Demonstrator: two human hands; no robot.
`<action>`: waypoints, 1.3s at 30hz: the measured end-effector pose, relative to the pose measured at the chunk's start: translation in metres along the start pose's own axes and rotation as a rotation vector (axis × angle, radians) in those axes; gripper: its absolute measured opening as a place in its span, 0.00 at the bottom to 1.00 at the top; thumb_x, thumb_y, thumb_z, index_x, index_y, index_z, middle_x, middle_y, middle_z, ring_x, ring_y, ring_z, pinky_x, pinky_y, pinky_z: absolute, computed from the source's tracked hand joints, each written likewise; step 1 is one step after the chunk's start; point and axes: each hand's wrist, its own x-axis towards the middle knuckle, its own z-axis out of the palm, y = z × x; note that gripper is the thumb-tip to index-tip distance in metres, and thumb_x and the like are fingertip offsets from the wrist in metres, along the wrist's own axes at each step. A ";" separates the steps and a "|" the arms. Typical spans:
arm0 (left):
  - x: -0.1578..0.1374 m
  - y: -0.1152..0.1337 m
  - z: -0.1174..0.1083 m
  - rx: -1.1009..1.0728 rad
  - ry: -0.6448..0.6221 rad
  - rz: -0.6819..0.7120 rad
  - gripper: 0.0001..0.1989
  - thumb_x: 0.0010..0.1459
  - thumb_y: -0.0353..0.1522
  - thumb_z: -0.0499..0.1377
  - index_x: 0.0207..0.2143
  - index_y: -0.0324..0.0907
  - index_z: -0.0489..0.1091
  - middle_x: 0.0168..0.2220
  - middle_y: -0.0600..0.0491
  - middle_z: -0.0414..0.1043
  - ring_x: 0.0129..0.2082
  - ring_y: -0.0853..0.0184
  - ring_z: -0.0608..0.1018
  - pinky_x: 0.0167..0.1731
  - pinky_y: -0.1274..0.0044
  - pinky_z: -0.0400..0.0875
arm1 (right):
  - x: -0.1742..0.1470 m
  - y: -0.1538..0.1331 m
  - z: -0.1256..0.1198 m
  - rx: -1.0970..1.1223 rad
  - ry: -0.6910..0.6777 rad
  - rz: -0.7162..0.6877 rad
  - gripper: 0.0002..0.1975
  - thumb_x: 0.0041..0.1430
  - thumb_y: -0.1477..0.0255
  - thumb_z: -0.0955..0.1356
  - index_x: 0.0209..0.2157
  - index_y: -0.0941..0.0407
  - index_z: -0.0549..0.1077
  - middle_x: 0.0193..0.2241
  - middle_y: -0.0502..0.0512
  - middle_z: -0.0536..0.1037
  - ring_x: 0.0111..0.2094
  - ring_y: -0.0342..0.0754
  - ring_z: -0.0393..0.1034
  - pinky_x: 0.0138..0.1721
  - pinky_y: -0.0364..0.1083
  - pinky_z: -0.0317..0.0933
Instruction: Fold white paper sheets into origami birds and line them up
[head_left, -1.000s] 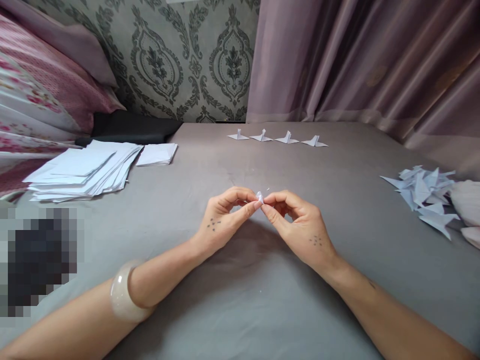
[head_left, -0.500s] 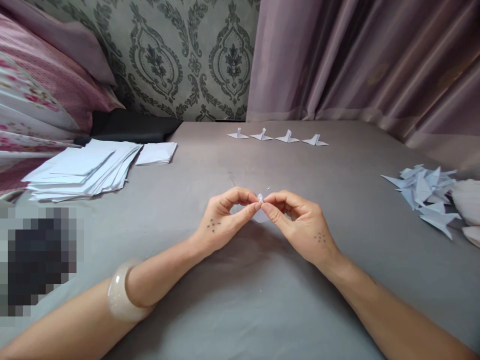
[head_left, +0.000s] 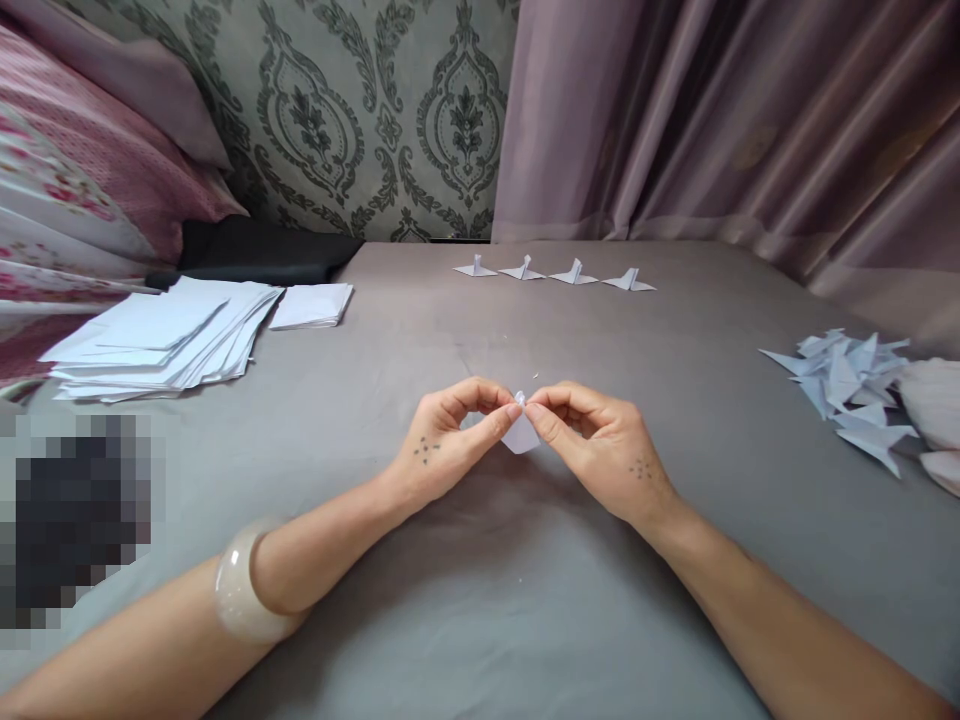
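A small piece of folded white paper (head_left: 520, 436) is pinched at its top between both hands, over the middle of the grey-covered surface (head_left: 450, 610). My left hand (head_left: 457, 430) grips it from the left between thumb and forefinger. From the right, the thumb and forefinger of my right hand (head_left: 600, 445) close on the same top end. The paper's lower part hangs out below the fingertips, with a pointed bottom. Its fold details near the fingers are partly hidden.
Several folded paper birds (head_left: 576, 272) stand in a row at the back. At far left lie a stack of white sheets (head_left: 165, 340) and a smaller paper stack (head_left: 311, 306). A heap of folded paper birds (head_left: 855, 375) lies at right beside a pale cloth (head_left: 934, 400).
My fingers have shifted very slightly apart at the paper's top. More of the folded paper shows below them now.
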 end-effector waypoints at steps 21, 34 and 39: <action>0.001 0.002 0.004 -0.185 0.014 0.025 0.12 0.54 0.31 0.64 0.38 0.40 0.63 0.30 0.55 0.70 0.32 0.73 0.73 0.36 0.78 0.68 | 0.001 0.002 0.002 0.152 -0.044 0.152 0.08 0.55 0.64 0.69 0.33 0.53 0.76 0.31 0.50 0.78 0.31 0.44 0.71 0.34 0.44 0.65; 0.002 0.003 0.003 -0.307 -0.099 -0.278 0.11 0.51 0.37 0.66 0.31 0.38 0.73 0.29 0.52 0.76 0.29 0.69 0.76 0.34 0.75 0.70 | 0.004 0.005 -0.001 0.316 -0.050 0.312 0.17 0.55 0.55 0.68 0.36 0.54 0.78 0.29 0.52 0.76 0.29 0.42 0.66 0.32 0.44 0.64; 0.002 0.002 0.003 -0.255 -0.096 -0.283 0.12 0.49 0.39 0.67 0.29 0.38 0.74 0.28 0.52 0.76 0.29 0.69 0.76 0.33 0.76 0.69 | 0.002 0.001 0.001 0.216 -0.028 0.268 0.12 0.47 0.59 0.73 0.30 0.52 0.80 0.26 0.51 0.76 0.29 0.44 0.67 0.33 0.46 0.64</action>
